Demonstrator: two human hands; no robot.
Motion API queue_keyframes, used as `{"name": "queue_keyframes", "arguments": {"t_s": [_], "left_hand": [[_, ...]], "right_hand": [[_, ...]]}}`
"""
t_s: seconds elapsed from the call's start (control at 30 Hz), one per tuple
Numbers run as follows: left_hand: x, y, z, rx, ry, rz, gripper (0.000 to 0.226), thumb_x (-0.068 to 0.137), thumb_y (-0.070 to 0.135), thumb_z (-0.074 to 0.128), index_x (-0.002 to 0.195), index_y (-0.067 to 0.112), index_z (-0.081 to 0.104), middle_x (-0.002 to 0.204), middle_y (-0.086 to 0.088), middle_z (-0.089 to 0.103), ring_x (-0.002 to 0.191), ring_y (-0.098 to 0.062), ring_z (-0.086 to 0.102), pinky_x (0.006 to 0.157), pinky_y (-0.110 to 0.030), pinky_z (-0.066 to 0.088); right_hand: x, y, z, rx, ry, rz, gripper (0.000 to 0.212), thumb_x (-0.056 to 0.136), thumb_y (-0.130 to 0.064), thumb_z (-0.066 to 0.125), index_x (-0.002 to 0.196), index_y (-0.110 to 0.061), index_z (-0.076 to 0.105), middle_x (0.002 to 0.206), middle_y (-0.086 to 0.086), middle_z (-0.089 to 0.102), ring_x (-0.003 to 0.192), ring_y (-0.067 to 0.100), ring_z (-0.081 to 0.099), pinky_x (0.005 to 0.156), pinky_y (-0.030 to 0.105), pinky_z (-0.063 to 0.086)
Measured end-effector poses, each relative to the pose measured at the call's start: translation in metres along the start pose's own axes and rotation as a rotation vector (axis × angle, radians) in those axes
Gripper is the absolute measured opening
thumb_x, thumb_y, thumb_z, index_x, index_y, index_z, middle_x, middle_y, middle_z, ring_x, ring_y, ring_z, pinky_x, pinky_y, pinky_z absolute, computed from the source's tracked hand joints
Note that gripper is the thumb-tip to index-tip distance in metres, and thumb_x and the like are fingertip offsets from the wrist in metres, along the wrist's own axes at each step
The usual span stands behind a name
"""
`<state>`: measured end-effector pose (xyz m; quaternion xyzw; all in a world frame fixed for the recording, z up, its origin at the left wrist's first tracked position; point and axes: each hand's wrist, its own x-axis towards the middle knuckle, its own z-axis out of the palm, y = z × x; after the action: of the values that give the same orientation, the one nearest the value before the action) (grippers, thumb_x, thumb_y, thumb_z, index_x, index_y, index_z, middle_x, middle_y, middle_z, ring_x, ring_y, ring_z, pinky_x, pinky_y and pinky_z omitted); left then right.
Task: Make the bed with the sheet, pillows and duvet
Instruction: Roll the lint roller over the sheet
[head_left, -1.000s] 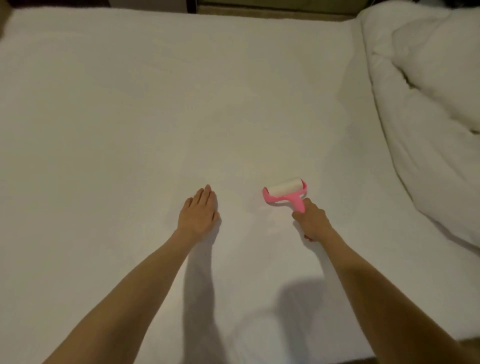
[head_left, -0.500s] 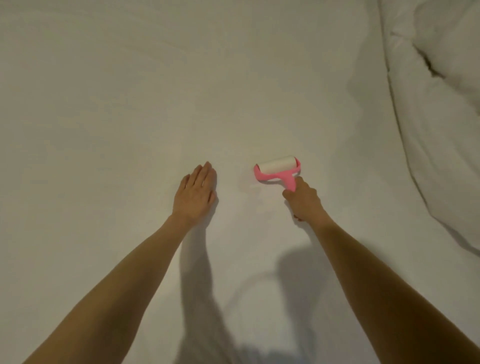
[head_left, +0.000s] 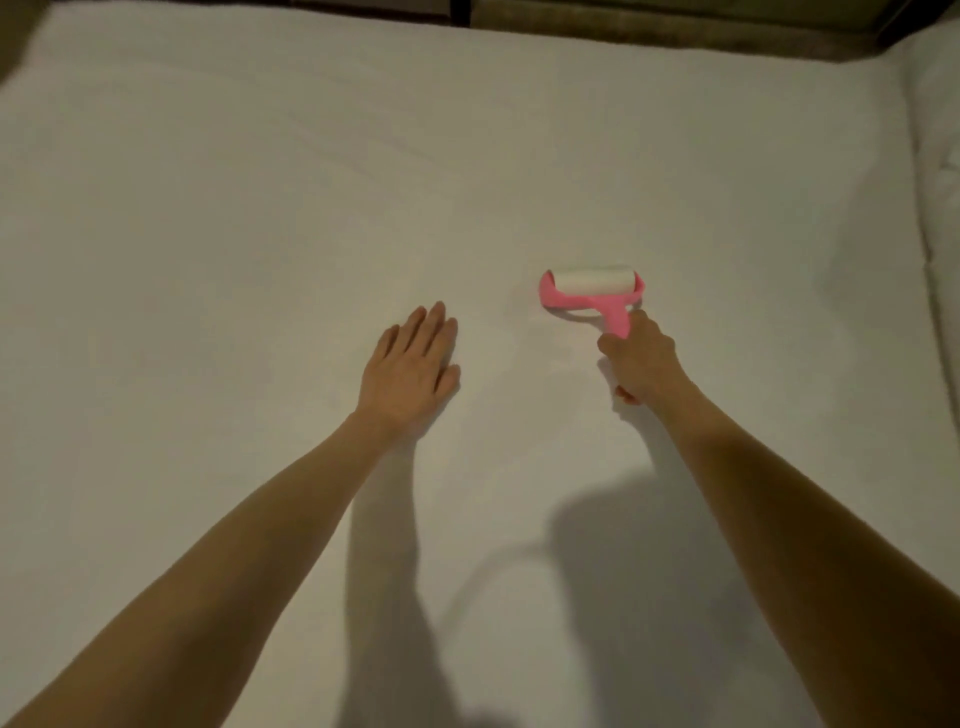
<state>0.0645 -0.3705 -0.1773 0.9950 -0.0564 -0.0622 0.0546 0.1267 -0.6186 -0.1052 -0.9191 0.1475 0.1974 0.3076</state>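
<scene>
**A:** Where is the sheet?

**B:** The white sheet (head_left: 260, 208) is spread flat across the bed. It lies under the pink lint roller (head_left: 592, 291) and under both hands.

**A:** Who has the roller?

**B:** The right hand (head_left: 641, 358), just behind it. Its fingers (head_left: 610, 345) are curled tight round the pink handle, with the knuckles up. The white roll sits crosswise on the sheet at the far end of the handle.

**A:** And the other hand?

**B:** The left hand (head_left: 410, 369) lies to the left of the roller and a little nearer the person, apart from it. It is palm down on the sheet, with the fingers (head_left: 431, 325) straight and close together and the thumb out toward the roller. It holds nothing.

**A:** Any bedding besides the sheet?

**B:** Well to the right of the roller, at the frame's edge, is a bunched white mass, apparently the duvet (head_left: 943, 156). It lies against the sheet's right border. Far beyond the roller, a dark strip (head_left: 675, 31) runs behind the sheet's far edge.

**A:** Any creases near the roller?

**B:** Only faint ones, off to the far left of it.
</scene>
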Motion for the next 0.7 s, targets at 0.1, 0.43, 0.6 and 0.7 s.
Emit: {"name": "queue_keyframes", "arguments": {"t_s": [0.1, 0.43, 0.6, 0.7], "left_hand": [[0.033, -0.015, -0.004, -0.013, 0.025, -0.034, 0.061, 0.095, 0.047, 0.031, 0.149, 0.019, 0.024, 0.159, -0.003, 0.017, 0.146, -0.023, 0.015, 0.116, -0.042, 0.018], [0.071, -0.034, 0.012, -0.052, 0.095, -0.102, 0.066, 0.092, 0.058, 0.033, 0.150, 0.030, 0.020, 0.160, 0.004, 0.012, 0.147, -0.019, 0.009, 0.116, -0.042, 0.006], [0.072, -0.036, 0.020, -0.067, 0.151, -0.094, 0.060, 0.093, 0.047, 0.037, 0.149, 0.029, 0.027, 0.159, 0.004, 0.018, 0.146, -0.019, 0.016, 0.115, -0.042, 0.011], [0.075, -0.040, 0.021, -0.075, 0.160, -0.084, 0.058, 0.093, 0.043, 0.037, 0.149, 0.029, 0.029, 0.158, 0.004, 0.020, 0.146, -0.019, 0.016, 0.115, -0.043, 0.013]], "right_hand": [[0.026, -0.015, -0.001, 0.002, 0.010, -0.024, 0.040, 0.095, -0.016, 0.044, 0.134, -0.007, 0.040, 0.110, 0.010, 0.055, 0.057, 0.008, 0.041, 0.046, 0.017, 0.027], [0.121, -0.078, -0.005, 0.033, 0.060, -0.037, 0.037, 0.093, -0.017, 0.045, 0.128, -0.006, 0.046, 0.106, 0.008, 0.054, 0.080, 0.018, 0.049, 0.044, 0.015, 0.034], [0.169, -0.109, -0.009, 0.072, 0.087, -0.053, 0.036, 0.087, -0.014, 0.047, 0.121, -0.006, 0.054, 0.100, 0.011, 0.059, 0.093, 0.029, 0.062, 0.051, 0.024, 0.039], [0.191, -0.130, -0.007, 0.053, 0.133, -0.046, 0.042, 0.088, -0.016, 0.048, 0.129, -0.007, 0.049, 0.119, 0.013, 0.059, 0.108, 0.028, 0.059, 0.061, 0.024, 0.042]]}}
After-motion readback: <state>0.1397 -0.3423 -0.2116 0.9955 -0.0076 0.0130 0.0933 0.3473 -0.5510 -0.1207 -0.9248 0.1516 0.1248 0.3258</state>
